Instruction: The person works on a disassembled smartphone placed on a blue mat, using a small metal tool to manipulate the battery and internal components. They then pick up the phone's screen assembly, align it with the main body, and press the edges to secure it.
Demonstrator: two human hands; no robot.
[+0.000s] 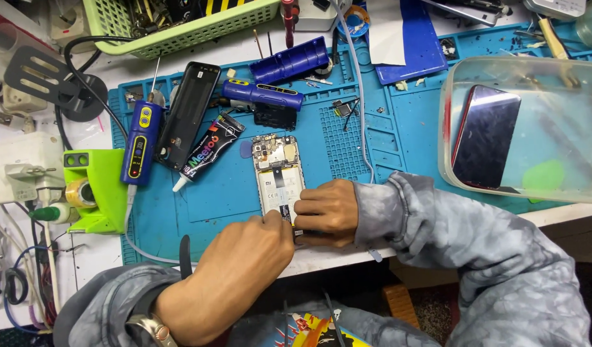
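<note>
Opened phone (278, 172) lies lengthwise away from both hands (326, 212)

— What kind of place is this?

— A phone repair workshop. A blue repair mat (398, 128) covers the tabletop (347, 257), and an opened phone (278, 175) lies on it.

— What else shows it?

— A glue tube (206, 153), a blue electric tool (139, 142), a phone back cover (188, 114), a green basket (180, 26) of parts, and cables (26, 276) at the left.
</note>
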